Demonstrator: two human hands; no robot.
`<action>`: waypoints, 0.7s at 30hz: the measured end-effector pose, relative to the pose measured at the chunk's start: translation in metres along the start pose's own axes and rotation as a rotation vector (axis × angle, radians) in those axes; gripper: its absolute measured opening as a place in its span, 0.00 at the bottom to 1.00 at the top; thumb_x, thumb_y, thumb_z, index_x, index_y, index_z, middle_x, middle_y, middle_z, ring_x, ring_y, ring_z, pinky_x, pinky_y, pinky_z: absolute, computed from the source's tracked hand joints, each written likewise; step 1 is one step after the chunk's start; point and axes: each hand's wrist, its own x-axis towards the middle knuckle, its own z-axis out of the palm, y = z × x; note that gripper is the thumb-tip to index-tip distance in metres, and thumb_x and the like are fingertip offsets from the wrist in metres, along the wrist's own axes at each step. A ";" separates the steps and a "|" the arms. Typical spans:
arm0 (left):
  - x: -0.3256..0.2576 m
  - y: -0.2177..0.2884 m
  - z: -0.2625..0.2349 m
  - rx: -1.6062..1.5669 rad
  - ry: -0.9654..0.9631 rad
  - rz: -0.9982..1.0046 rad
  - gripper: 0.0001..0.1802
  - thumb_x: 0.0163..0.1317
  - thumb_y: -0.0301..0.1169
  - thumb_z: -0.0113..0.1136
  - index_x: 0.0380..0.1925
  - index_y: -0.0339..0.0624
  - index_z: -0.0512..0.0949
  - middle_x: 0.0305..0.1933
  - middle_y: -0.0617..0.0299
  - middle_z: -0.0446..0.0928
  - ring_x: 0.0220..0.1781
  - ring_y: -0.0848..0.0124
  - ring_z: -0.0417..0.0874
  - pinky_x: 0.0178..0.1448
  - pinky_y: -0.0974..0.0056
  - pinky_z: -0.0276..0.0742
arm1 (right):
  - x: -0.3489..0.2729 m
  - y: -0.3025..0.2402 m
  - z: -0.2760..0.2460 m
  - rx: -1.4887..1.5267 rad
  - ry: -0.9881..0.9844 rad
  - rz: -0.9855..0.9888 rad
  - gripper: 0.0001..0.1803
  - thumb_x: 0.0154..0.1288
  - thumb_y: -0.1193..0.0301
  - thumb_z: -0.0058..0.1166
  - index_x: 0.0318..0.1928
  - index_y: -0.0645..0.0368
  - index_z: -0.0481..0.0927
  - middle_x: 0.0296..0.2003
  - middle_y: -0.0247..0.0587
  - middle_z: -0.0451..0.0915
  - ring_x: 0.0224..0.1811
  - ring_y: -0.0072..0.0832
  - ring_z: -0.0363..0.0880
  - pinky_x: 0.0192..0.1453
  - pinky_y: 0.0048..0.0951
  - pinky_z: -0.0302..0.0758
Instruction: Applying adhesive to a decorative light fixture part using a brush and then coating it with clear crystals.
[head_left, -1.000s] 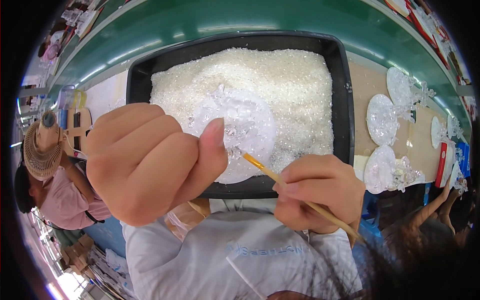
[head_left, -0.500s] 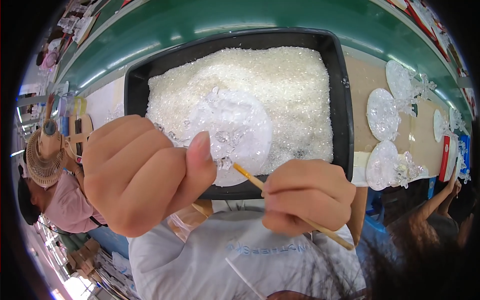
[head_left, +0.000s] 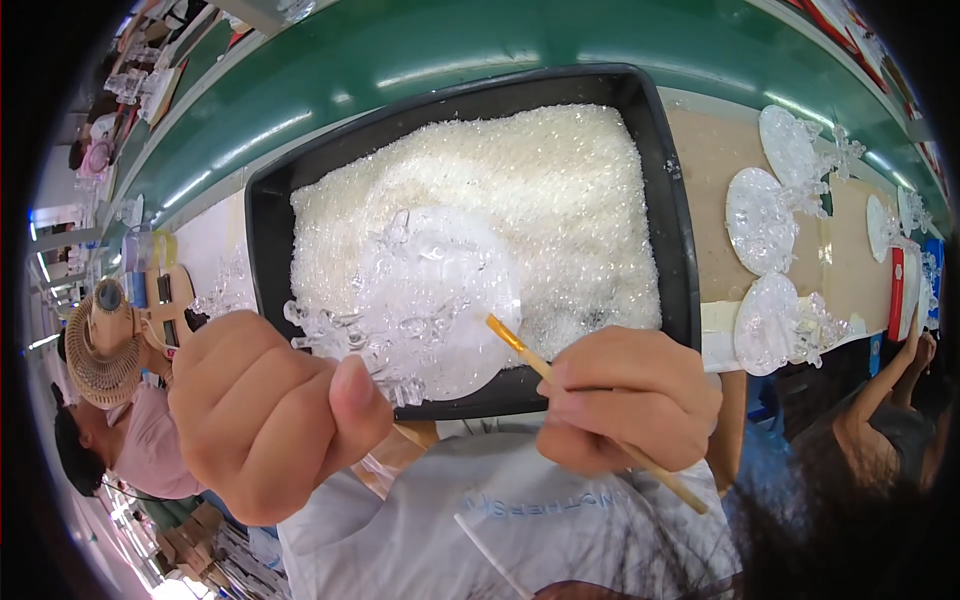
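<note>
My left hand (head_left: 270,420) is closed, thumb and curled fingers gripping a clear plastic ornament (head_left: 345,335). Its round, whitish disc (head_left: 470,265) tilts over a black tray (head_left: 677,250) of glittering clear granules (head_left: 560,170). Clear knobs and branching shapes stick out from the disc near my thumb; the exact spot of the grip is hidden behind the fingers. Pinched in my right hand (head_left: 635,400) is a thin paintbrush (head_left: 508,333) with a wooden handle and yellowish bristles. Its tip points up and left, close to the disc's right edge; whether it touches I cannot tell.
Similar discs with clear figures (head_left: 763,220) lie on brown board right of the tray. A green ledge (head_left: 480,40) runs behind. At left are a fan (head_left: 105,345) and a person in pink (head_left: 150,445); another person's arm (head_left: 870,400) shows at far right.
My left hand has come down and turned the ornament, so more of its clear figure shows. The brush tip, earlier at a clear knob beside my thumb, is now near the disc's right edge.
</note>
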 end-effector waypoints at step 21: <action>-0.006 0.014 -0.009 0.065 -0.127 -0.034 0.15 0.55 0.24 0.58 0.10 0.38 0.71 0.12 0.63 0.70 0.12 0.71 0.66 0.17 0.68 0.57 | 0.002 -0.003 -0.001 -0.086 0.031 -0.011 0.20 0.49 0.71 0.77 0.37 0.65 0.79 0.31 0.51 0.83 0.24 0.36 0.85 0.23 0.28 0.81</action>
